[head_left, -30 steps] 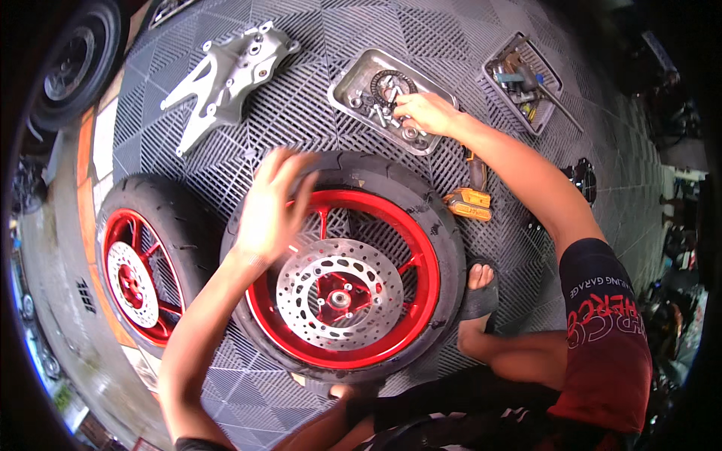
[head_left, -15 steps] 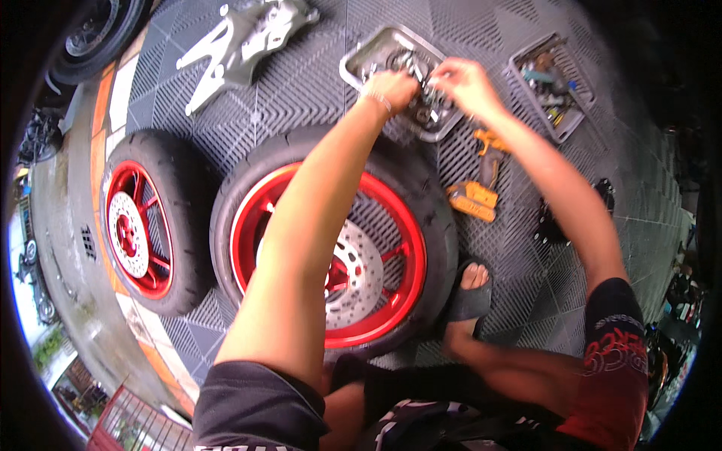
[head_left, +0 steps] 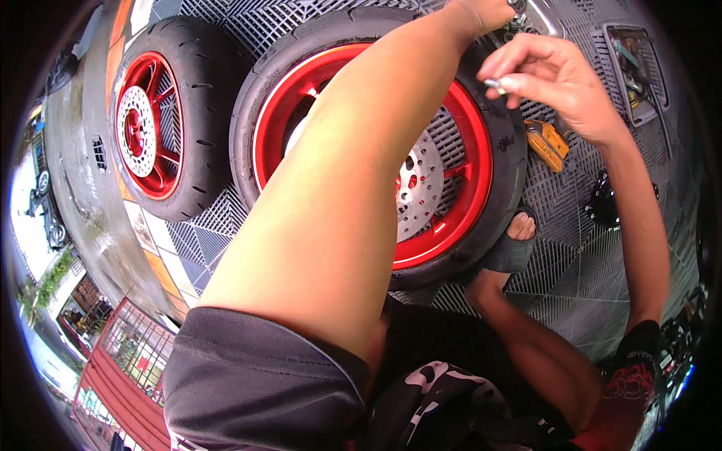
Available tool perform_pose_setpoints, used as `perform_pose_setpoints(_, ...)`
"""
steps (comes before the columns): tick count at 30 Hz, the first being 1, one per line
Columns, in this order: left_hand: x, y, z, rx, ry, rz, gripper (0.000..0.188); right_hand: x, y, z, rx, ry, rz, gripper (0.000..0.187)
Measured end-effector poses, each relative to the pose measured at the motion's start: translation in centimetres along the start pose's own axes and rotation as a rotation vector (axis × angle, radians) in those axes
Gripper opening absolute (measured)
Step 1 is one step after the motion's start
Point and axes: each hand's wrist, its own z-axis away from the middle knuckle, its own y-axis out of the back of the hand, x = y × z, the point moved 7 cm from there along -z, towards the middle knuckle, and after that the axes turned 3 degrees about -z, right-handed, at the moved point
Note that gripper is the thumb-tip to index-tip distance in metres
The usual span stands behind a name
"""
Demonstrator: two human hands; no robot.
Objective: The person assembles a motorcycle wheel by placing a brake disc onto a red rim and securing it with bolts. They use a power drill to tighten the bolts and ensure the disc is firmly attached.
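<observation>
Between the thumb and fingers of my right hand (head_left: 553, 83) is a small silver bolt (head_left: 494, 85), held above the tyre's far right edge. My left hand (head_left: 492, 10) reaches over a metal tray (head_left: 551, 16) of small metal parts at the upper edge. Its fingertips are cut off there, so whether they hold anything cannot be seen. Under my left forearm lies a motorcycle wheel with a red rim (head_left: 481, 180), a black tyre (head_left: 250, 143) and a drilled brake disc (head_left: 427, 188); the arm hides part of it.
A second red-rimmed wheel (head_left: 214, 120) is to the left. A yellow power tool (head_left: 547, 144) lies right of the near tyre. Farther right are a tool tray (head_left: 647, 113) and a black part (head_left: 602, 201). My sandalled foot (head_left: 515, 244) rests beside the wheel.
My right hand has drawn back from the metal tray with the bolt pinched in it. My left hand stays by the tray. The whole view has shifted, bringing the wheels higher in the picture.
</observation>
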Motion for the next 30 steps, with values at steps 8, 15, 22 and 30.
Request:
perform_pose_setpoints(8,0.0,1.0,0.9,0.028,0.0,-0.025,0.024,3.0,-4.6,0.7,-0.155,-0.005,-0.118,0.011)
perform_pose_setpoints(15,-1.4,-0.1,0.3,0.023,0.096,0.07,0.026,3.8,-2.5,2.6,-0.213,-0.107,-0.174,0.01)
perform_pose_setpoints(22,-0.7,1.9,0.9,-0.068,-0.103,-0.287,0.026,5.8,-1.2,4.8,-0.282,-0.201,-0.174,0.011)
perform_pose_setpoints(30,-3.9,11.7,4.1,0.378,0.031,0.375,0.022,4.8,-4.9,2.2,-0.317,-0.272,-0.218,0.011)
